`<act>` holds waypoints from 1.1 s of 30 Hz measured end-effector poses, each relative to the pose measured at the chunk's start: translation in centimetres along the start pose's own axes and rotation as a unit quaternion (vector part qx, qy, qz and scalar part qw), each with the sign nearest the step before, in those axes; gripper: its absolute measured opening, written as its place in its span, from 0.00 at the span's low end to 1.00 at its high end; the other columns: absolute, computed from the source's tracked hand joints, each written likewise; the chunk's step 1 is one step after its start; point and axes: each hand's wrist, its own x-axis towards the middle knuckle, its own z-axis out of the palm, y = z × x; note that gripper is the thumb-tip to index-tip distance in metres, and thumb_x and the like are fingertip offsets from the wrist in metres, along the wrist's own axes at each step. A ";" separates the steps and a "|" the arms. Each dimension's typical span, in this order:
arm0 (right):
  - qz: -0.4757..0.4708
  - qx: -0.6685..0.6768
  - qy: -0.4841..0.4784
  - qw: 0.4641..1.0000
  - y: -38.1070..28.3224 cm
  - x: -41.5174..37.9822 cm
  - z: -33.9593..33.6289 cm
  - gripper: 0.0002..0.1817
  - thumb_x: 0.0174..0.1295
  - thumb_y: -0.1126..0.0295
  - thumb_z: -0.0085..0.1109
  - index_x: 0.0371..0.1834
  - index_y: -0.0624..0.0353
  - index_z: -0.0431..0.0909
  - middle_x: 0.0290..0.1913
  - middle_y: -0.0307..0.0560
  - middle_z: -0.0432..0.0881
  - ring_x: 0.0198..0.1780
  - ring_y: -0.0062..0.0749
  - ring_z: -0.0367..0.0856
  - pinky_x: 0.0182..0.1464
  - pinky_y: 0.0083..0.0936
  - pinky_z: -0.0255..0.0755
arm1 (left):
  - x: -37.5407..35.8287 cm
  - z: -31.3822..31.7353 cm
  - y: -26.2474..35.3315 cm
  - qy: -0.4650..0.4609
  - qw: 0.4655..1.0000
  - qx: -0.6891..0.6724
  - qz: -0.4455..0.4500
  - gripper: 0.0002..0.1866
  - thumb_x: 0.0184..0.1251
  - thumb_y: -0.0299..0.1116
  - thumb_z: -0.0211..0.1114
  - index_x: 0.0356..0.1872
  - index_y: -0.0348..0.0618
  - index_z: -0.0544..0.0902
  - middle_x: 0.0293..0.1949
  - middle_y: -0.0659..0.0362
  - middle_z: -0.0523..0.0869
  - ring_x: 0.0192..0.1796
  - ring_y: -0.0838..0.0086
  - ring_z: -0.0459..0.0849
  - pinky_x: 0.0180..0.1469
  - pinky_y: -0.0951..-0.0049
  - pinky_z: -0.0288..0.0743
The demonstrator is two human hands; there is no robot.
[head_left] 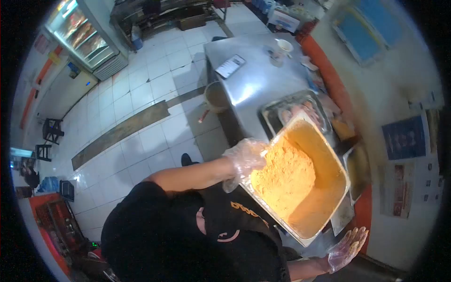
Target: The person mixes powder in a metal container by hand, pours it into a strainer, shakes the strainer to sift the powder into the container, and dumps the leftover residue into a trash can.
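A deep rectangular metal pan (pixel 325 214) holds a heap of orange-yellow powder (pixel 286 181), piled toward its left side. My left hand (pixel 246 160), in a clear plastic glove, grips the pan's left rim. My right hand (pixel 346 250), gloved too and dusted with powder, is just off the pan's lower right corner, fingers stretched out and touching nothing. Beyond the pan, a metal tray (pixel 269 117) with pale pieces that look like raw meat (pixel 300 107) rests on the steel table (pixel 251 87), partly hidden by the pan.
A phone or tablet (pixel 230 66) and a white cup (pixel 284 45) are on the table. Beside its left edge stands a bucket (pixel 217 96). Another metal container (pixel 358 171) sits by the right wall. A glass-door fridge (pixel 84 35) is at the upper left.
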 end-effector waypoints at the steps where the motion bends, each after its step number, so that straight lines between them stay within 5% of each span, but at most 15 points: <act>1: -0.018 0.028 -0.028 0.999 -0.3 -1.1 3.2 0.32 0.68 0.59 0.47 0.71 0.65 0.54 0.69 0.53 0.64 0.67 0.41 0.65 0.67 0.36 0.60 | -2.1 -3.7 -1.5 0.036 0.999 -0.002 0.022 0.22 0.49 0.30 0.63 0.49 0.35 0.80 0.48 0.46 0.81 0.47 0.59 0.82 0.52 0.66 0.74; 3: -0.029 0.090 -0.084 0.992 -1.7 -4.1 9.8 0.31 0.69 0.59 0.46 0.70 0.65 0.56 0.68 0.55 0.64 0.67 0.42 0.65 0.67 0.37 0.61 | -6.5 -10.2 -5.4 0.137 0.985 0.018 0.101 0.21 0.50 0.28 0.62 0.48 0.34 0.79 0.46 0.46 0.82 0.46 0.60 0.82 0.52 0.66 0.74; 5: -0.015 0.153 -0.171 0.973 -3.1 -6.9 18.5 0.32 0.68 0.59 0.47 0.70 0.66 0.56 0.68 0.56 0.64 0.68 0.42 0.65 0.67 0.37 0.60 | -10.3 -16.4 -6.8 0.186 0.971 -0.134 0.070 0.19 0.51 0.25 0.61 0.47 0.33 0.80 0.45 0.48 0.82 0.45 0.63 0.82 0.51 0.67 0.75; 7: 0.021 0.138 -0.214 0.967 -0.5 -8.9 25.5 0.34 0.64 0.58 0.53 0.69 0.66 0.58 0.63 0.57 0.69 0.59 0.39 0.72 0.61 0.36 0.66 | -15.6 -23.5 -5.1 0.155 0.877 -0.449 -0.069 0.18 0.50 0.22 0.60 0.46 0.33 0.80 0.45 0.50 0.82 0.45 0.68 0.82 0.50 0.67 0.75; 8: 0.046 0.163 -0.250 0.953 0.3 -10.4 29.4 0.33 0.65 0.58 0.52 0.69 0.66 0.58 0.63 0.57 0.70 0.59 0.39 0.73 0.59 0.35 0.67 | -17.1 -26.0 -6.0 0.216 0.897 -0.367 -0.120 0.18 0.48 0.20 0.60 0.45 0.34 0.81 0.42 0.53 0.84 0.44 0.73 0.82 0.47 0.70 0.75; 11: 0.222 0.187 -0.372 0.881 5.1 -13.8 38.9 0.30 0.65 0.58 0.51 0.67 0.61 0.63 0.64 0.58 0.69 0.61 0.43 0.72 0.62 0.39 0.65 | -19.6 -29.2 -16.5 0.371 0.905 -0.142 0.150 0.14 0.50 0.23 0.60 0.40 0.34 0.81 0.36 0.51 0.84 0.42 0.66 0.82 0.44 0.66 0.76; 15: 0.538 -0.015 -0.540 0.647 21.4 -15.2 53.5 0.08 0.66 0.59 0.44 0.41 0.47 0.66 0.38 0.40 0.67 0.40 0.30 0.68 0.43 0.32 0.65 | -21.1 -35.0 -22.8 0.558 0.765 0.274 -0.167 0.04 0.52 0.28 0.59 0.27 0.39 0.80 0.29 0.52 0.79 0.36 0.57 0.80 0.39 0.60 0.74; 17: 0.644 -0.123 -0.552 0.516 29.5 -17.5 58.9 0.09 0.66 0.59 0.40 0.28 0.40 0.68 0.25 0.30 0.66 0.29 0.24 0.66 0.33 0.29 0.64 | -23.0 -38.0 -26.3 0.593 0.707 0.357 -0.142 0.05 0.55 0.29 0.58 0.27 0.40 0.80 0.27 0.54 0.78 0.34 0.61 0.80 0.38 0.61 0.74; 21: 0.611 -0.167 -0.544 0.550 36.4 -23.0 65.7 0.08 0.66 0.59 0.41 0.30 0.41 0.69 0.27 0.32 0.67 0.31 0.27 0.68 0.34 0.30 0.66 | -26.8 -41.0 -35.0 0.615 0.775 0.142 -0.033 0.08 0.57 0.32 0.58 0.34 0.39 0.80 0.34 0.52 0.80 0.37 0.60 0.80 0.41 0.62 0.75; 22: 0.608 -0.168 -0.545 0.553 38.0 -24.0 67.7 0.08 0.66 0.59 0.41 0.31 0.41 0.69 0.28 0.33 0.68 0.31 0.27 0.68 0.34 0.30 0.66 | -26.9 -41.7 -35.4 0.616 0.763 0.165 -0.101 0.08 0.58 0.32 0.58 0.34 0.39 0.80 0.33 0.54 0.80 0.36 0.62 0.80 0.39 0.63 0.74; 24: 0.607 -0.166 -0.537 0.562 41.3 -25.7 72.1 0.07 0.66 0.59 0.42 0.32 0.42 0.70 0.29 0.34 0.69 0.32 0.29 0.69 0.35 0.31 0.66 | -25.8 -44.3 -34.8 0.570 0.698 0.325 -0.288 0.07 0.62 0.32 0.58 0.28 0.42 0.79 0.24 0.60 0.78 0.28 0.73 0.78 0.29 0.70 0.72; 26: 0.602 -0.165 -0.525 0.579 44.0 -27.2 76.9 0.07 0.66 0.59 0.42 0.33 0.42 0.70 0.30 0.35 0.70 0.33 0.30 0.70 0.35 0.32 0.67 | -23.8 -46.2 -36.3 0.747 0.578 -0.203 -0.258 0.06 0.61 0.32 0.57 0.30 0.43 0.80 0.24 0.63 0.78 0.26 0.75 0.77 0.27 0.71 0.72; 29: 0.586 -0.172 -0.508 0.607 47.9 -28.1 82.0 0.07 0.66 0.59 0.43 0.35 0.43 0.71 0.31 0.37 0.71 0.34 0.32 0.71 0.36 0.32 0.68 | -23.0 -48.3 -43.5 0.740 0.543 -0.094 -0.385 0.04 0.56 0.28 0.57 0.31 0.42 0.80 0.24 0.64 0.77 0.25 0.75 0.75 0.25 0.71 0.68; 31: 0.561 -0.194 -0.513 0.620 49.3 -28.2 84.3 0.07 0.65 0.59 0.43 0.36 0.43 0.72 0.32 0.38 0.72 0.35 0.33 0.72 0.37 0.33 0.68 | -20.0 -48.9 -43.3 0.808 0.480 -0.205 -0.273 0.05 0.53 0.27 0.58 0.31 0.42 0.80 0.23 0.63 0.76 0.25 0.74 0.74 0.24 0.70 0.67; 33: 0.547 -0.208 -0.508 0.632 50.1 -28.3 85.0 0.07 0.65 0.59 0.44 0.37 0.44 0.72 0.33 0.39 0.73 0.36 0.35 0.73 0.37 0.34 0.69 | -18.0 -51.0 -41.8 0.776 0.504 -0.209 -0.317 0.06 0.53 0.26 0.58 0.32 0.42 0.80 0.24 0.63 0.76 0.24 0.75 0.73 0.24 0.72 0.66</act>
